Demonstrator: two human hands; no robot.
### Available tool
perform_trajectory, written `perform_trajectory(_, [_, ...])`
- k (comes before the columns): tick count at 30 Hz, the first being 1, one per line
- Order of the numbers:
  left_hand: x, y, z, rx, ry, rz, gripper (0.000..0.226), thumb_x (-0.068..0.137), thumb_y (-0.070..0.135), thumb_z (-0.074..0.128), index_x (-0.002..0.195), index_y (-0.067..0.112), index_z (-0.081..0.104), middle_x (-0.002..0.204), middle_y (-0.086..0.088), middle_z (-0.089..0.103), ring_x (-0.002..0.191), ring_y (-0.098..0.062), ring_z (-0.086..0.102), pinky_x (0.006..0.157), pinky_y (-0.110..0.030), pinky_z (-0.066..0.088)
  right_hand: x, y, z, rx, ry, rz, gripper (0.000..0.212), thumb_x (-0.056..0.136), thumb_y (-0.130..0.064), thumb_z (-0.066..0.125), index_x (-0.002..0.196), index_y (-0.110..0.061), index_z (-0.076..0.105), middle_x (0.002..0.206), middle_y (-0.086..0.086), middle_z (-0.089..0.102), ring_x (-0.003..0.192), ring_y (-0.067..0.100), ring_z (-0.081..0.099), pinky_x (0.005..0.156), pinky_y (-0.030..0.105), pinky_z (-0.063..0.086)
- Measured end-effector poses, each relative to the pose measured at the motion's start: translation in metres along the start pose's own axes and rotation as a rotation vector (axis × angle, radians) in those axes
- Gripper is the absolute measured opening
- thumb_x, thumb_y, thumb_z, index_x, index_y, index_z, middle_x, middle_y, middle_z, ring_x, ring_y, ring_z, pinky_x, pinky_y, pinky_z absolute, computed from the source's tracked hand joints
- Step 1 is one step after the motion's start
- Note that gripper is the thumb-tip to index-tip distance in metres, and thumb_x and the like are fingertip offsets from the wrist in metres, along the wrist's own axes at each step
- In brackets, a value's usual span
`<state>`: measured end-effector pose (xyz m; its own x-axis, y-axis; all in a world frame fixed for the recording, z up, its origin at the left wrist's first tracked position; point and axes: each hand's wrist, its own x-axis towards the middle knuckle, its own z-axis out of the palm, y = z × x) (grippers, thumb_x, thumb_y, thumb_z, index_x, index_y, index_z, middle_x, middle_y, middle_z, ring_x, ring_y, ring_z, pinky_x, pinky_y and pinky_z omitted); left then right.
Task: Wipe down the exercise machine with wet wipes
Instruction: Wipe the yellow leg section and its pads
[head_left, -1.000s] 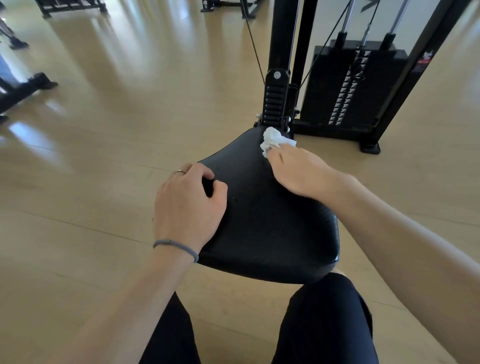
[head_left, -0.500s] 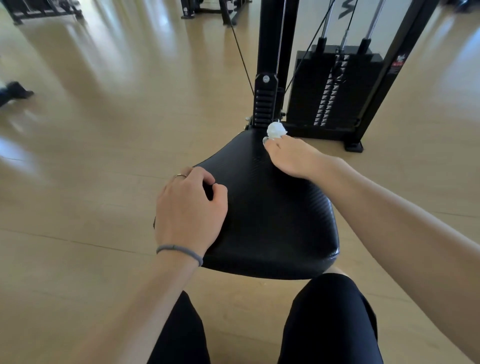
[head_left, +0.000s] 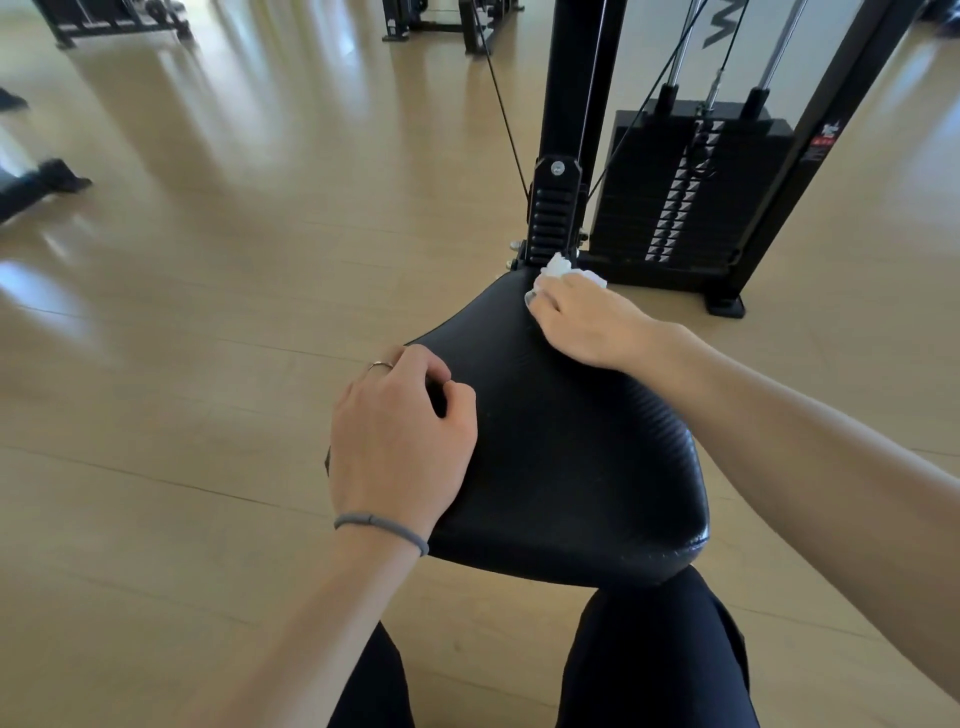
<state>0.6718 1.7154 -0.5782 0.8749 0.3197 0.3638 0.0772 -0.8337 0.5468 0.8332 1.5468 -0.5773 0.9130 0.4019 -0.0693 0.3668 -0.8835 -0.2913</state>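
Right grip: right hand (head_left: 587, 325) lies palm down at the far end of the seat pad, fingers curled over a bunched white wet wipe (head_left: 563, 268) and holding it against the pad; only a crumpled part of the wipe shows past the fingertips.
Left grip: left hand (head_left: 400, 441) rests on the pad's left edge, fingers loosely curled with the thumb on top; whether the fingers wrap under the rim cannot be told. It holds nothing else.
Wet wipe: at the narrow far tip of the pad, just in front of the ribbed black bracket (head_left: 553, 221) at the foot of the upright.
Seat pad (head_left: 566, 457): black, textured, wide at the near end and narrowing toward the machine; both hands are on it, well apart.
Machine: black upright post (head_left: 576, 73) with cables running down beside it, and a weight stack (head_left: 691, 197) just to its right inside a black frame.
Wrist and finger: grey band (head_left: 382, 525) round the left wrist, thin ring (head_left: 381, 365) on a left finger.
Legs: dark trousers (head_left: 654, 654) at the near edge, below the pad.
Floor (head_left: 208, 312): pale wood with bright reflections; other black equipment frames (head_left: 114, 18) stand far off at the top left.
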Motion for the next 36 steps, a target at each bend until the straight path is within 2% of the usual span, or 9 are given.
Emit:
perform_trajectory(5, [0.001, -0.002, 0.001, -0.024, 0.037, -0.025, 0.008, 0.086, 0.027, 0.053, 0.081, 0.026, 0.058, 0.082, 0.013, 0.057, 0.074, -0.012, 0.05, 0.068, -0.031, 0.042, 0.001, -0.053, 0.016, 0.191, -0.162, -0.182, 0.033, 0.106, -0.008, 0.023, 0.104, -0.009, 0.056, 0.12, 0.016, 0.055, 0.115, 0.029, 0.05, 0.104, 0.046, 0.039])
perform_trajectory(8, [-0.001, -0.003, 0.002, -0.061, 0.077, -0.027, 0.009, 0.088, 0.022, 0.053, 0.083, 0.024, 0.06, 0.085, 0.012, 0.059, 0.075, -0.016, 0.052, 0.069, -0.038, 0.047, -0.046, -0.065, 0.019, 0.211, -0.25, -0.366, 0.041, 0.109, -0.01, 0.023, 0.132, -0.005, 0.057, 0.14, 0.01, 0.052, 0.132, 0.026, 0.044, 0.117, 0.041, 0.029])
perform_trajectory(10, [0.0, -0.002, 0.003, -0.074, 0.088, -0.036, 0.011, 0.09, 0.023, 0.05, 0.086, 0.024, 0.061, 0.086, 0.009, 0.061, 0.076, -0.019, 0.054, 0.071, -0.041, 0.049, -0.064, -0.055, 0.016, 0.147, -0.283, -0.412, 0.049, 0.112, -0.026, 0.018, 0.156, -0.019, 0.037, 0.163, -0.004, 0.031, 0.153, 0.015, 0.016, 0.126, 0.031, 0.008])
perform_trajectory(13, [0.001, -0.002, 0.003, -0.065, 0.084, -0.029, 0.019, 0.091, 0.027, 0.043, 0.087, 0.023, 0.061, 0.086, 0.008, 0.06, 0.076, -0.019, 0.054, 0.07, -0.041, 0.048, -0.039, -0.053, 0.01, 0.123, -0.327, -0.36, 0.056, 0.106, -0.043, 0.011, 0.158, -0.032, 0.027, 0.168, -0.006, 0.021, 0.156, 0.017, 0.013, 0.128, 0.043, 0.008])
perform_trajectory(18, [0.002, -0.002, 0.001, -0.08, 0.097, -0.054, 0.025, 0.092, 0.027, 0.038, 0.086, 0.02, 0.061, 0.087, 0.007, 0.06, 0.076, -0.02, 0.052, 0.07, -0.041, 0.046, 0.032, -0.053, 0.01, 0.025, -0.286, -0.192, 0.058, 0.108, -0.041, 0.014, 0.162, -0.02, 0.019, 0.17, 0.0, 0.012, 0.156, 0.026, 0.016, 0.126, 0.046, 0.012])
perform_trajectory(21, [0.002, -0.001, -0.001, -0.099, 0.103, -0.061, 0.027, 0.092, 0.027, 0.036, 0.085, 0.019, 0.061, 0.087, 0.008, 0.059, 0.076, -0.02, 0.052, 0.072, -0.041, 0.046, 0.034, -0.045, 0.0, 0.01, -0.259, -0.128, 0.052, 0.111, -0.028, 0.014, 0.154, -0.009, 0.036, 0.163, 0.006, 0.032, 0.151, 0.027, 0.028, 0.122, 0.035, 0.018])
perform_trajectory(25, [0.0, -0.001, -0.001, -0.117, 0.108, -0.03, 0.027, 0.092, 0.026, 0.036, 0.084, 0.019, 0.06, 0.084, 0.007, 0.058, 0.072, -0.021, 0.053, 0.069, -0.044, 0.049, 0.009, -0.007, -0.01, 0.027, -0.143, 0.07, 0.046, 0.109, -0.017, 0.014, 0.143, -0.002, 0.041, 0.147, 0.019, 0.048, 0.13, 0.041, 0.049, 0.109, 0.045, 0.034])
perform_trajectory(30, [0.0, -0.002, 0.002, -0.131, 0.103, 0.009, 0.027, 0.093, 0.024, 0.037, 0.084, 0.017, 0.061, 0.084, 0.005, 0.059, 0.072, -0.023, 0.053, 0.07, -0.047, 0.049, -0.074, 0.003, -0.007, 0.144, -0.033, 0.216, 0.047, 0.111, -0.029, 0.02, 0.136, -0.005, 0.051, 0.135, 0.02, 0.057, 0.119, 0.039, 0.055, 0.1, 0.048, 0.044])
perform_trajectory(36, [-0.001, -0.003, 0.003, -0.14, 0.09, 0.055, 0.027, 0.095, 0.021, 0.037, 0.085, 0.016, 0.061, 0.085, 0.003, 0.06, 0.071, -0.023, 0.053, 0.068, -0.044, 0.047, -0.181, -0.037, 0.006, 0.118, 0.039, 0.11, 0.061, 0.105, -0.038, 0.01, 0.158, -0.017, 0.034, 0.166, 0.001, 0.028, 0.153, 0.019, 0.022, 0.121, 0.03, 0.017])
